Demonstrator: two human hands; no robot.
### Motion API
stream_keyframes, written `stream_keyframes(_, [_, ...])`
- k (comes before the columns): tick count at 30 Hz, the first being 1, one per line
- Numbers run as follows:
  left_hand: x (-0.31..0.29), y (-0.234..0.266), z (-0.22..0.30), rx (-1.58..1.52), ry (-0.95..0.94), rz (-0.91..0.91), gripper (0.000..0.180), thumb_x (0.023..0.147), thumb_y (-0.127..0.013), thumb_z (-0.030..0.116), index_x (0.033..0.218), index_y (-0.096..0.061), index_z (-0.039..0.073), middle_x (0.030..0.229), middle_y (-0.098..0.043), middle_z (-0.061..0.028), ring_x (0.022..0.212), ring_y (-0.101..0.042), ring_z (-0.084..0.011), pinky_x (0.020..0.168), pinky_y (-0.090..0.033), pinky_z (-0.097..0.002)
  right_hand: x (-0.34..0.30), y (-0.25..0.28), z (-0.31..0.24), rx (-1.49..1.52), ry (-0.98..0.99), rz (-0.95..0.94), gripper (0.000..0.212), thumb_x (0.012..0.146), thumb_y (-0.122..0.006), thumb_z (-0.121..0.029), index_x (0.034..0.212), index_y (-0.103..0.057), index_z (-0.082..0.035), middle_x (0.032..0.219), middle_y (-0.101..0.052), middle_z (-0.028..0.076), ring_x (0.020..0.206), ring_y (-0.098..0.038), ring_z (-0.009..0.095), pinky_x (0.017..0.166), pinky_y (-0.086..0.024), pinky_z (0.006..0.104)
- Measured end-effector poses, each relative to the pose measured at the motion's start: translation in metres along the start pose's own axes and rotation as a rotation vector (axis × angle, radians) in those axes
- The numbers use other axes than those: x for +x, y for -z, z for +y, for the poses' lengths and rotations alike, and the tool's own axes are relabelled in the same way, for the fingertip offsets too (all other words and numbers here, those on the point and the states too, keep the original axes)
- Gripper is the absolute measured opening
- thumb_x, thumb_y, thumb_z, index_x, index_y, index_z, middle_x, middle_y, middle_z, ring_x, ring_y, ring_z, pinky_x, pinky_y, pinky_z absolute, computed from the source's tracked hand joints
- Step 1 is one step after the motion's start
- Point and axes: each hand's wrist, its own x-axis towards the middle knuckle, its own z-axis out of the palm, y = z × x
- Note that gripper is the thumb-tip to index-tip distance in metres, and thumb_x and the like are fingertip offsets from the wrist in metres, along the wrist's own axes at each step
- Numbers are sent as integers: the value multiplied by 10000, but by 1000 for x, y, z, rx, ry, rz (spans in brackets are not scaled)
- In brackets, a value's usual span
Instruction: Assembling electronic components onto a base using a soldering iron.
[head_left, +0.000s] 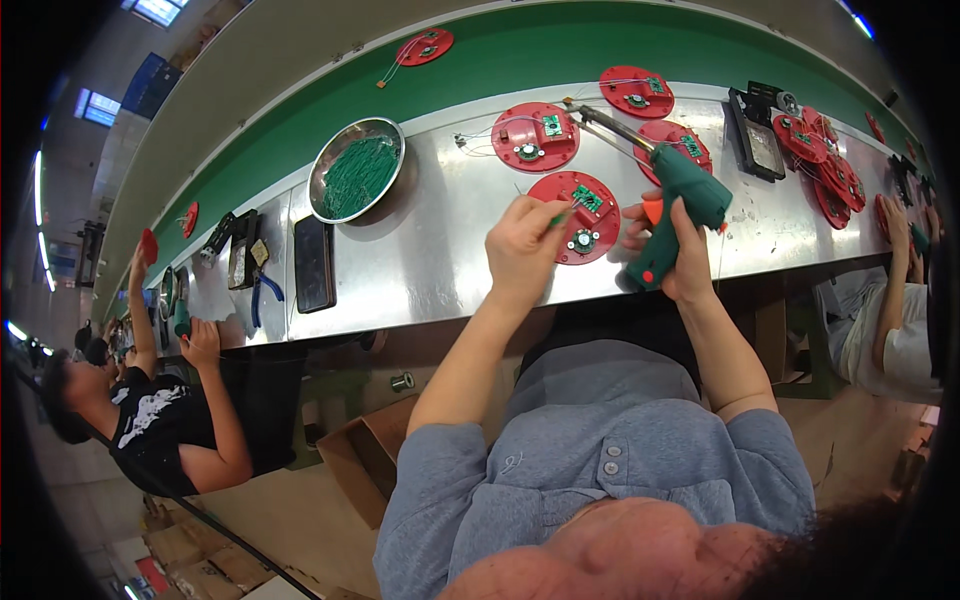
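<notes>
My right hand (682,252) is wrapped round the grip of a green soldering gun (690,190) with an orange trigger. Its metal barrel points up and to the left, over the red discs. The left hand (522,248) is closed in a pinch on a thin green wire (560,218), partly hidden by the fingers. Those fingertips are at the left part of a round red disc (604,242), which carries a green circuit board (587,198) and a round part with white spots. Another red disc (515,150) with a board and loose white wires lies just behind.
A steel bowl (399,180) of thin green wires and a dark phone (314,262) are to the left. More red discs (622,100) lie at the back, others pile up at right beside a black soldering stand (745,135). Co-workers sit on both sides; blue-handled pliers (256,300) lie near the left one.
</notes>
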Motion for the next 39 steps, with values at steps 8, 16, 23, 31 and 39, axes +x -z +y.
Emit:
stream_keyframes(8, [-4, -25, -4, 252, -130, 67, 100, 671, -662, 74, 767, -632, 66, 831, -633, -50, 632, -606, -194, 545, -471, -263, -43, 37, -13, -266, 63, -69, 427, 870, -488, -262, 1205, -414, -8, 1061, -537, 174, 777, -562, 163, 603, -511, 275])
stream_keyframes(16, [-8, -29, -10, 212, -66, 10, 83, 657, -621, 25, 735, -603, 48, 856, -646, -73, 628, -614, -200, 536, -476, -263, -56, 46, -28, -458, -72, -76, 350, 792, -543, -89, 1121, -484, 11, 998, -570, 147, 625, -553, 128, 566, -465, 244])
stream_keyframes(23, [-8, -29, -10, 224, -76, -7, 98, 626, -621, 17, 714, -594, 51, 857, -646, -72, 618, -611, -197, 530, -474, -269, -55, 42, -33, -617, -94, -47, 198, 789, -552, -35, 983, -556, -2, 877, -606, 99, 596, -541, 95, 551, -437, 220])
stream_keyframes(31, [-5, -28, -11, 237, -78, -10, 115, 610, -614, 19, 713, -575, 50, 861, -640, -57, 637, -605, -205, 533, -472, -279, -51, 37, -38, -685, -116, -30, 158, 779, -577, -30, 934, -568, -1, 809, -595, 69, 576, -539, 93, 543, -435, 219])
stream_keyframes(39, [-5, -27, -11, 232, -91, 1, 90, 627, -617, 17, 705, -582, 48, 850, -645, -62, 614, -605, -198, 522, -471, -272, -49, 40, -33, -629, -61, 10, 156, 734, -643, -10, 879, -587, 6, 735, -602, 39, 526, -540, 80, 475, -435, 202])
